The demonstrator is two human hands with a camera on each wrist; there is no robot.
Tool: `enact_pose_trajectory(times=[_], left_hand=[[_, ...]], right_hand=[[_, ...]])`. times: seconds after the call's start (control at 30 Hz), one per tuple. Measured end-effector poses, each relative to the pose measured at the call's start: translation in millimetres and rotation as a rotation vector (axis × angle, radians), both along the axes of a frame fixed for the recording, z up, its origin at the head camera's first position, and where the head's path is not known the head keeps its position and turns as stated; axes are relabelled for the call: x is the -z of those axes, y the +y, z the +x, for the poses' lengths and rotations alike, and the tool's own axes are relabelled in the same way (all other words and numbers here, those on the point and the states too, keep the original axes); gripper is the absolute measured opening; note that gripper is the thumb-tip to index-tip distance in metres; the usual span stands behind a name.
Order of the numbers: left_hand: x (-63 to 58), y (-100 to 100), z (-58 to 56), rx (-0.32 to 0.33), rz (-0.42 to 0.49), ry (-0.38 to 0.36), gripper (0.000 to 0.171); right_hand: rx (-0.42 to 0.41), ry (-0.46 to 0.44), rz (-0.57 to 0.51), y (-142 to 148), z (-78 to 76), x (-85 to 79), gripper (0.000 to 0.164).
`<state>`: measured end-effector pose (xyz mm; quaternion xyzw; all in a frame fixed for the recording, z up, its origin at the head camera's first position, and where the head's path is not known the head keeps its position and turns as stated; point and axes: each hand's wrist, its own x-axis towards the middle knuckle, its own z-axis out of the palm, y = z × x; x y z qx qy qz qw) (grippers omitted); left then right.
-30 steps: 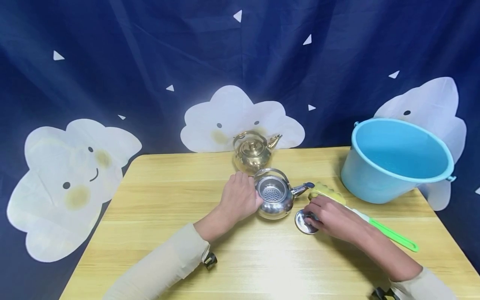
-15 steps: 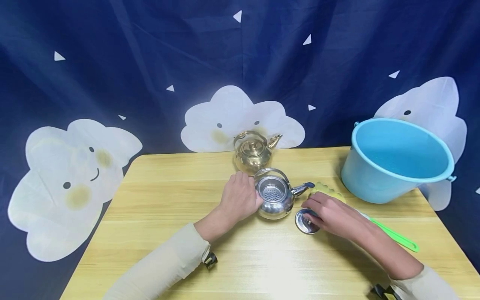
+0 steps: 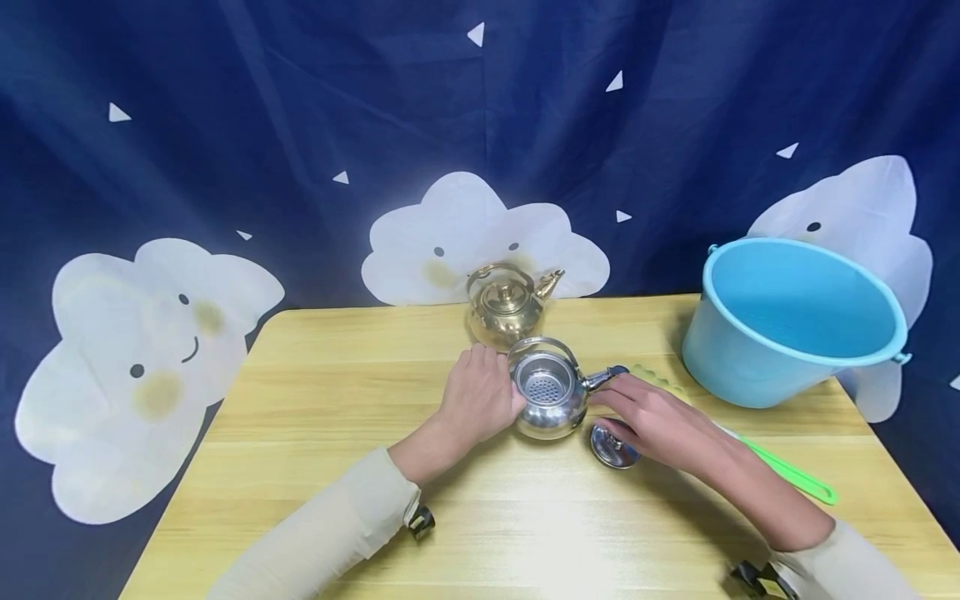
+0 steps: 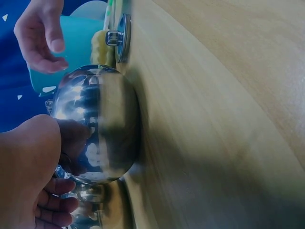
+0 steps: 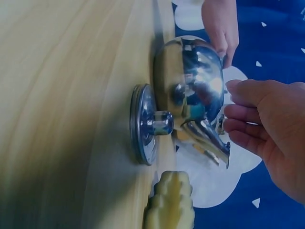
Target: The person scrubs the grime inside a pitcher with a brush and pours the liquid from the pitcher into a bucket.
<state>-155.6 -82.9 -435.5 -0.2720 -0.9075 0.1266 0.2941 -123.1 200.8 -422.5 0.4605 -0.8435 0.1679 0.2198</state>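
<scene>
A small silver kettle (image 3: 553,423) stands upright on the table, its top uncovered and a perforated strainer (image 3: 546,387) seen inside. My left hand (image 3: 480,392) grips it at the side away from the spout, thumb against the metal. Between kettle and right hand, the round silver lid (image 5: 145,125) lies on the table with its knob up. Loosely bent, the fingers of my right hand (image 3: 663,423) hold nothing. That hand hovers over the lid, fingertips close to the spout (image 5: 208,138) in the head view.
Behind the silver kettle sits a gold kettle (image 3: 495,323) with its lid on. A sponge brush with a yellow head (image 3: 660,377) and green handle (image 3: 795,477) lies under and beyond the right forearm. The blue bucket (image 3: 708,367) stands at the back right.
My right hand has left the lid's knob and moved up and left toward the spout. The lid, the silver kettle and my left hand keep their places.
</scene>
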Motion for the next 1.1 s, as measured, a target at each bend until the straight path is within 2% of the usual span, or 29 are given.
enact_pose_trajectory(times=[0.23, 0.4, 0.53, 0.77, 1.03, 1.1], left_hand=[[0.2, -0.2, 0.5, -0.006, -0.002, -0.026, 0.027], [0.6, -0.3, 0.4, -0.006, -0.005, -0.011, 0.027], [1.2, -0.2, 0.1, -0.009, -0.007, -0.014, 0.029], [4.4, 0.7, -1.0, -0.021, 0.000, -0.061, 0.031], [4.8, 1.6, -1.2, -0.041, -0.012, -0.101, 0.034], [4.8, 1.7, -1.1, -0.041, -0.015, -0.096, 0.035]], right_hand=[[-0.035, 0.007, -0.014, -10.7, -2.8, -3.6, 0.050], [-0.053, 0.002, -0.005, -19.8, -4.8, -5.5, 0.021], [-0.064, 0.011, 0.004, -28.2, -7.2, -4.6, 0.032], [-0.111, 0.056, 0.017, -38.6, -11.9, -0.2, 0.030], [-0.100, 0.054, 0.059, -46.9, -16.2, -1.4, 0.027], [-0.109, 0.086, 0.090, -48.9, -17.8, -2.2, 0.024]])
